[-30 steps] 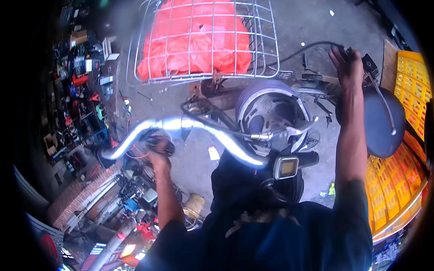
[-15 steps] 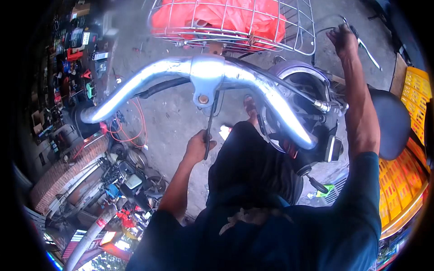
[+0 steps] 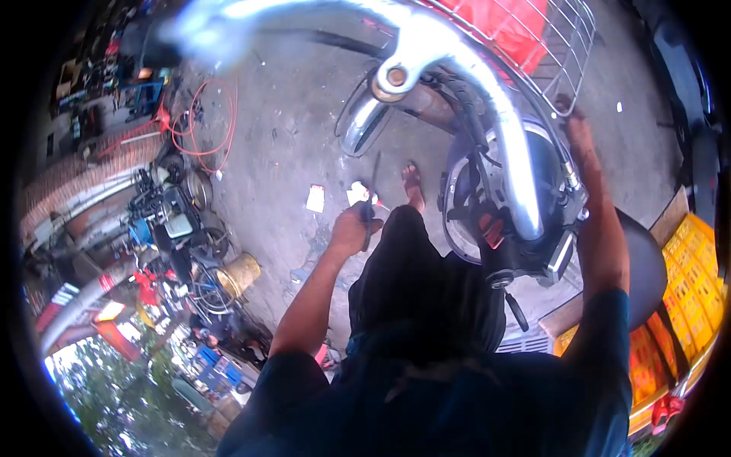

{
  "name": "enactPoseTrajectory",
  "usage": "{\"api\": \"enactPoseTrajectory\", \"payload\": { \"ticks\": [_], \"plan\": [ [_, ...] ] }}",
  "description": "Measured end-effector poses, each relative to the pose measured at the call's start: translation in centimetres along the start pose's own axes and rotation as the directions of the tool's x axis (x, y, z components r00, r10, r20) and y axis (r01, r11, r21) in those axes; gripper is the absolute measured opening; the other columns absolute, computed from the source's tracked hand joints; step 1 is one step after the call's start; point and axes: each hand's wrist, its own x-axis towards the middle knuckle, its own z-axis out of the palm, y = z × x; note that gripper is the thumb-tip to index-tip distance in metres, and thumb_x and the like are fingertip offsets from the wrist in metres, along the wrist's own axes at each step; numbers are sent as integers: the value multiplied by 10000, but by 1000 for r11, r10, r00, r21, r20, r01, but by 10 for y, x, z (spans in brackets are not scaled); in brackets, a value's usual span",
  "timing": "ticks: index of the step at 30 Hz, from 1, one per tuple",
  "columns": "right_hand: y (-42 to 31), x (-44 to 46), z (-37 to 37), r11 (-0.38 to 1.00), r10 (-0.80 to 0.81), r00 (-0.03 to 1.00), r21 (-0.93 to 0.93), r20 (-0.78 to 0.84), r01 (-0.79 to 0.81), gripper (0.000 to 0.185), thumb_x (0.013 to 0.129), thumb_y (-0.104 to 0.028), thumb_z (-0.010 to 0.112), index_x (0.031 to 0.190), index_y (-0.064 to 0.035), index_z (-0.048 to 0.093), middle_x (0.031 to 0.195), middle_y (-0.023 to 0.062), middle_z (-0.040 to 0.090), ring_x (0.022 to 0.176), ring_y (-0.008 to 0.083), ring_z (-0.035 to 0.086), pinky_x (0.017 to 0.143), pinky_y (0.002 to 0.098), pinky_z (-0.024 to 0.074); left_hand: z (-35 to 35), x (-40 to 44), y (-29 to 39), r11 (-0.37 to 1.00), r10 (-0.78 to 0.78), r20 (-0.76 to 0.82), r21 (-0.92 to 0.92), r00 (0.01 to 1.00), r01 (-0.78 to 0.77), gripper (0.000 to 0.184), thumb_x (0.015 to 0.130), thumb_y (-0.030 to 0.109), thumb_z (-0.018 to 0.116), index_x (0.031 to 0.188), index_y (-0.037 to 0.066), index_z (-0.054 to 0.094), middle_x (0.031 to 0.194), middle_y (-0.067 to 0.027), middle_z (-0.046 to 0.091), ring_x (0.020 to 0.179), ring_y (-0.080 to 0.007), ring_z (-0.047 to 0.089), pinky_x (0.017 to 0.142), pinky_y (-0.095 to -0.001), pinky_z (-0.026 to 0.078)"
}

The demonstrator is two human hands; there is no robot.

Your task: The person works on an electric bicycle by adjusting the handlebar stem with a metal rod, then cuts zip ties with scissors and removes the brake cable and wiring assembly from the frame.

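Note:
My left hand [image 3: 354, 230] is closed around a dark slim tool [image 3: 375, 179] pointing upward, left of my knee. Above it, the silver handlebar [image 3: 512, 129] crosses the view, with a bolted stem clamp [image 3: 397, 76] and cables. My right hand [image 3: 578, 129] is beyond the handlebar's right side, near the lower corner of the wire basket [image 3: 582, 57]; its fingers are dark and blurred, so what they hold cannot be made out. Below the bar is a round purple-rimmed object [image 3: 455, 171], partly hidden by the bar and its fittings.
A red bag [image 3: 506, 30] lies in the basket. Beside my right arm are a black seat [image 3: 643, 266] and yellow crates [image 3: 693, 266]. A red hose [image 3: 177, 129], parts and a bucket [image 3: 240, 274] are at left. Papers [image 3: 315, 198] lie on the floor.
The handlebar and basket have shifted up and right in view. My left hand still holds the slim tool, now turned more upward. My right hand appears lower, nearer the basket.

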Motion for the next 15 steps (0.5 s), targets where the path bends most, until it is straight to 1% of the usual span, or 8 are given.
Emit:
{"api": "enactPoseTrajectory", "payload": {
  "ticks": [1, 2, 5, 6, 9, 10, 13, 15],
  "plan": [
    [2, 0, 14, 989, -143, 983, -14, 118, 146, 395, 948, -275, 473, 1272, -67, 561, 1087, 76, 638, 954, 175, 604, 785, 267, 453, 8, 1, 0, 999, -14, 3, 44, 1000, 13, 398, 734, 269, 746, 1015, 25, 604, 905, -163, 665, 859, -336, 640, 758, -398, 493],
    [-5, -7, 25, 979, -184, 958, -41, 219, 198, 395, 949, -276, 472, 1271, -65, 562, 1086, 77, 639, 953, 175, 604, 785, 267, 453, 10, -6, 11, 996, -16, -2, 92, 1000, 16, 409, 743, 299, 733, 1033, 37, 612, 916, -170, 665, 895, -345, 639, 771, -409, 490],
    [-34, -40, 41, 977, -70, 921, -161, 384, 141, 394, 950, -278, 470, 1267, -62, 563, 1085, 77, 639, 952, 174, 604, 787, 267, 453, 27, -5, 1, 989, 93, -46, 122, 995, -87, 407, 740, 307, 732, 1032, 48, 619, 924, -176, 662, 926, -359, 633, 777, -414, 490],
    [-45, -52, 42, 975, -34, 921, -190, 388, 116, 394, 951, -279, 470, 1266, -61, 563, 1084, 78, 639, 951, 174, 604, 787, 267, 453, 29, -2, 0, 995, 93, -17, 48, 996, -92, 422, 769, 370, 698, 1029, 47, 620, 911, -190, 660, 923, -376, 631, 785, -426, 488],
    [-69, -90, 43, 971, 59, 923, -235, 379, 34, 394, 952, -281, 468, 1262, -58, 564, 1083, 78, 639, 950, 173, 604, 789, 267, 453, 30, 3, 15, 993, 76, -32, 94, 997, -72, 461, 803, 438, 648, 1023, 34, 617, 894, -204, 660, 905, -383, 634, 793, -438, 484],
    [-75, -101, 43, 970, 71, 927, -242, 367, 21, 394, 952, -282, 467, 1260, -57, 565, 1082, 79, 639, 949, 173, 604, 789, 267, 454, 28, 2, 24, 997, 28, -46, 79, 999, -25, 510, 824, 499, 597, 1010, 25, 618, 885, -218, 658, 889, -387, 638, 790, -446, 483],
    [-86, -130, 40, 969, 103, 944, -244, 313, -25, 394, 954, -284, 465, 1257, -53, 566, 1080, 80, 639, 948, 172, 604, 791, 268, 454, 32, 11, 12, 997, 45, -76, 72, 996, -39, 514, 828, 513, 582, 999, 30, 623, 894, -220, 661, 893, -384, 640, 783, -443, 488],
    [-87, -138, 40, 972, 102, 956, -232, 274, -37, 394, 955, -286, 464, 1254, -51, 567, 1079, 80, 639, 947, 171, 604, 792, 268, 454, 31, 12, 11, 998, -22, -22, 53, 1000, 23, 441, 774, 400, 644, 1019, 37, 599, 943, -202, 642, 912, -377, 625, 774, -452, 490]
  ]
}}
